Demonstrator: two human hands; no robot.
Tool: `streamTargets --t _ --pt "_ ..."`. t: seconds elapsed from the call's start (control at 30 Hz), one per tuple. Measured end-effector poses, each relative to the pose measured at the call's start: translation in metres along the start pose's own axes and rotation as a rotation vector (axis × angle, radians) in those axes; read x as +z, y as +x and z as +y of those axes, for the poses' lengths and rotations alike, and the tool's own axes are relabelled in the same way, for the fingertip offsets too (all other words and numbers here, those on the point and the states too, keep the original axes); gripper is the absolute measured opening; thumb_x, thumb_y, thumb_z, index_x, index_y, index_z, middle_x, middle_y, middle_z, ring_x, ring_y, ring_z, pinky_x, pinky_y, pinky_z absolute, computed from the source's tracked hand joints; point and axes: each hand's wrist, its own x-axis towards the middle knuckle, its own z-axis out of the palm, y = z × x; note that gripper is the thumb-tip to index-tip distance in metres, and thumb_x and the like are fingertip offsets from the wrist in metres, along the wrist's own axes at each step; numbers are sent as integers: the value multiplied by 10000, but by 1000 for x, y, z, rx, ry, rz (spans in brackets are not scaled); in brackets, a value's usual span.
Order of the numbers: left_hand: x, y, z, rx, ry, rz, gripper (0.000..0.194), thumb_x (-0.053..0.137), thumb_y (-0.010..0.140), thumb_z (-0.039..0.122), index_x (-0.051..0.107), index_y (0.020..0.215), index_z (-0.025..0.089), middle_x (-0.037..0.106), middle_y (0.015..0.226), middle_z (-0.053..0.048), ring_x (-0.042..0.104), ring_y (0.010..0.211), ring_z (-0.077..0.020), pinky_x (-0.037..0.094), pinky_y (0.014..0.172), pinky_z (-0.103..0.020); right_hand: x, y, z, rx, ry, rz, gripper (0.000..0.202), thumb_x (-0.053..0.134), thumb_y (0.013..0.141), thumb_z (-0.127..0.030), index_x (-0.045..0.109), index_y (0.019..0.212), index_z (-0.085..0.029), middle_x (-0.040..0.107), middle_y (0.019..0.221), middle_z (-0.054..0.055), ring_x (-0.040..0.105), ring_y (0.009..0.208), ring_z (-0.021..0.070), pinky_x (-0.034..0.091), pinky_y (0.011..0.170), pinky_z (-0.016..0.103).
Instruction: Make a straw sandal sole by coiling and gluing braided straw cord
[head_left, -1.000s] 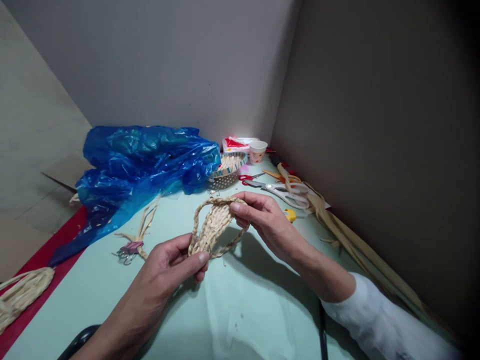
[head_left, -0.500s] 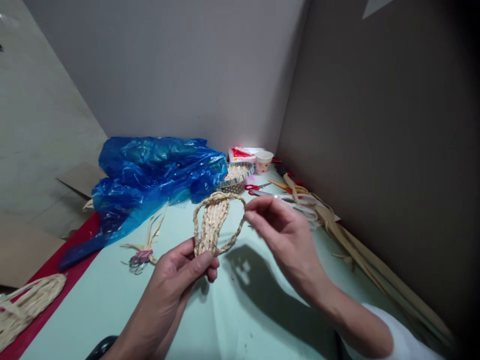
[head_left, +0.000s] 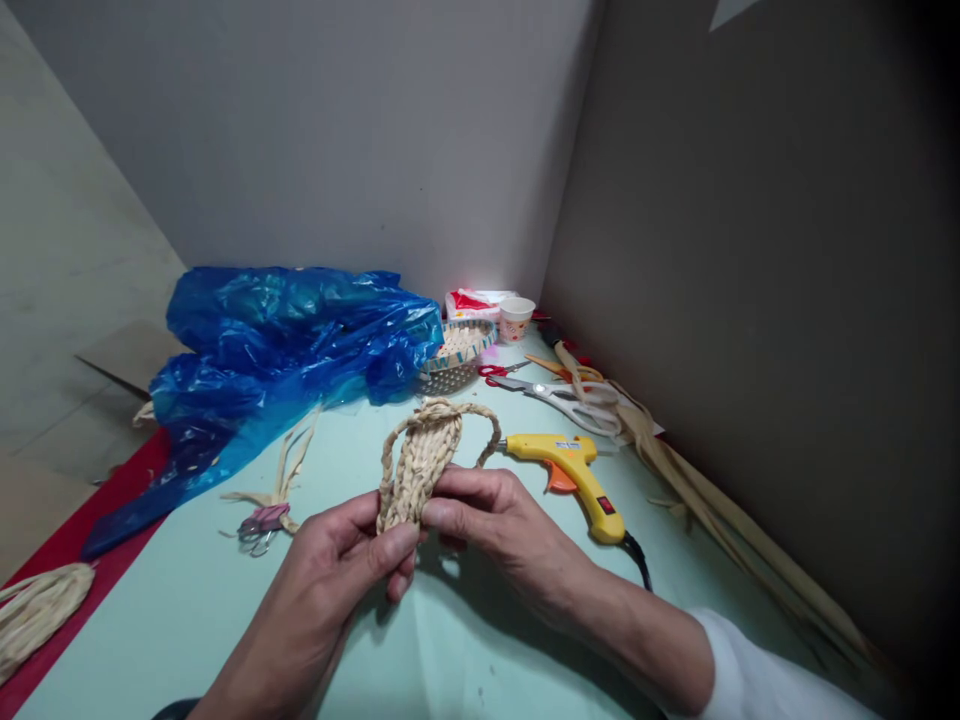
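Note:
Above the table I hold a small woven piece of braided straw [head_left: 426, 455], shaped like a little sandal sole, with a braided loop arching from its top to both sides. My left hand [head_left: 352, 550] grips its narrow lower end between thumb and fingers. On the right edge, low down, my right hand [head_left: 487, 510] pinches the braid with thumb and forefinger; its other fingers are partly hidden behind. A yellow glue gun [head_left: 574, 465] with an orange trigger lies just beyond my right hand, its nozzle pointing left toward the loop.
A blue plastic bag [head_left: 300, 340] covers the back left. Behind stand a woven basket [head_left: 427, 378] and a paper cup [head_left: 517, 318]. White-handled scissors [head_left: 577, 405] and long straw strips [head_left: 720, 510] lie along the right. Small clips [head_left: 259, 535] and a straw bundle [head_left: 45, 615] are at left.
My right hand has moved left and down from the loop's right side to the sole's lower edge, uncovering the glue gun. The view has shifted slightly.

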Motion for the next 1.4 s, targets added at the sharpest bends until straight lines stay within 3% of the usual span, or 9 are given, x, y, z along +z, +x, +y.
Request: streamTargets --t 0.2,0.37,0.57,0.77,0.93,1.03,1.17,1.4 --pt "-8 6 -6 67 190 -55 359 774 795 544 723 784 188 548 626 26 447 609 -132 342 583 -255 0 0 9 22 -2 55 334 791 827 -477 731 754 -157 577 697 -19 401 646 116 314 626 271" --pt "-5 10 -6 27 103 -54 354 768 810 523 703 807 175 511 628 44 406 605 -116 328 582 -241 -5 2 2 7 -25 30 331 798 817 -464 723 817 -142 585 732 -5 442 680 129 343 656 277" --pt "-4 10 -4 -1 74 -166 402 749 831 574 721 921 182 550 663 33 441 616 -117 359 578 -226 -11 0 -9 -57 -6 73 258 770 838 -411 711 872 -162 592 814 2 448 733 133 341 670 265" --pt "1 3 3 12 -119 -100 373 759 822 567 731 936 212 678 818 -23 547 693 -141 482 658 -228 -11 1 -9 -62 34 135 248 744 843 -393 692 884 -154 606 876 29 460 752 142 365 689 276" --pt "-2 5 2 84 -253 69 365 783 801 506 760 1013 210 727 867 -47 621 735 -166 534 677 -248 -12 3 -9 -81 50 198 252 726 858 -396 677 889 -151 585 834 17 434 706 129 375 686 281" --pt "0 7 1 114 -139 95 351 834 757 472 746 964 201 712 792 -25 605 679 -138 504 627 -211 -11 2 -7 -99 31 230 238 736 851 -386 680 868 -156 556 784 -8 435 702 127 363 666 269" --pt "3 9 -7 98 91 18 292 783 821 461 690 817 185 610 608 28 523 547 -96 427 527 -186 -6 1 -2 -114 1 234 209 779 833 -363 708 840 -167 614 781 -18 457 696 115 363 644 246" --pt "-1 13 -16 71 97 27 315 765 821 439 663 714 161 608 557 23 495 437 -75 384 447 -190 0 2 3 -93 -14 235 218 826 808 -364 725 809 -171 647 748 -33 455 657 104 411 672 239"
